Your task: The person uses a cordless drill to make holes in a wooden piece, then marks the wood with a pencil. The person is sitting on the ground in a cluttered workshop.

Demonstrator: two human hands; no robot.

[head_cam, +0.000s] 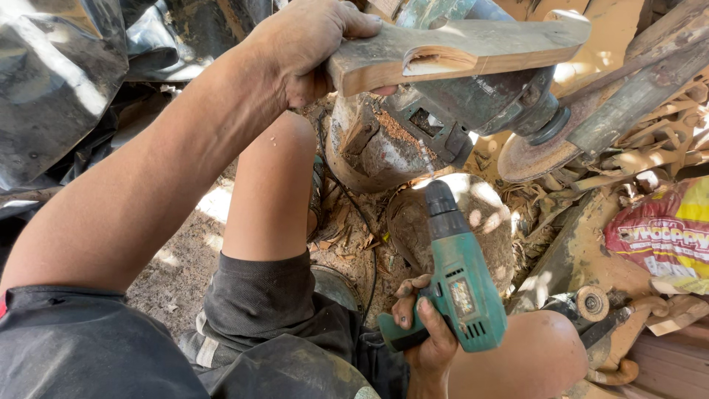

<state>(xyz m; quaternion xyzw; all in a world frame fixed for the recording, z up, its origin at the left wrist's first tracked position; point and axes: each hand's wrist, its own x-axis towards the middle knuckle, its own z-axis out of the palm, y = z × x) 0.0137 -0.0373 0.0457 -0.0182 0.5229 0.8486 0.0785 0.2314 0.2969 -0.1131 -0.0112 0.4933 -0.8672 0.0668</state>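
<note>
Up top, my left hand clamps wooden plank over grinder; right hand grips green drill below.

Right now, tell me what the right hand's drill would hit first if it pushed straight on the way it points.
Probably the wood piece held by the left hand. The drill in the right hand points up toward it, though the grinder body beneath may come first; depth is unclear.
</note>
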